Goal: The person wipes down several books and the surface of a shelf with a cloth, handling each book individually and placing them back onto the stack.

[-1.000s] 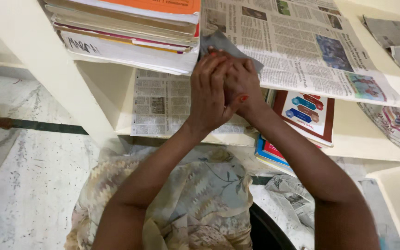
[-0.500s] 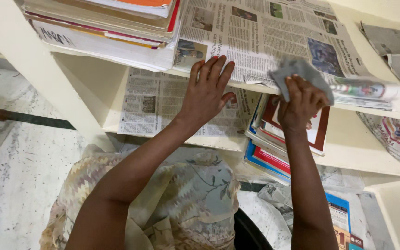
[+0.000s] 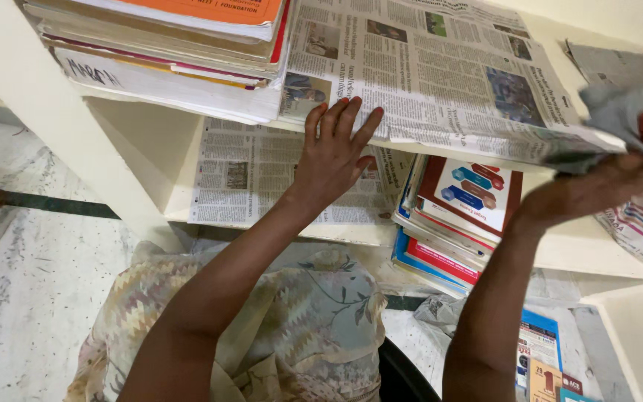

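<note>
Two hands | left hand point(image 3: 333, 152) flat on newspaper point(image 3: 440, 74) | right hand point(image 3: 608, 182) grips cloth point(image 3: 612, 112)

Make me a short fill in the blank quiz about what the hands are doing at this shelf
1. The left hand lies flat, fingers spread, on the ____ that lines the upper shelf.
2. The right hand grips a grey ____ at the newspaper's right end.
3. On the lower shelf, between the two arms, lies a stack of ____.
4. The topmost book of the upper left pile has a cover coloured ____.

Missing words: newspaper; cloth; books; orange
</note>
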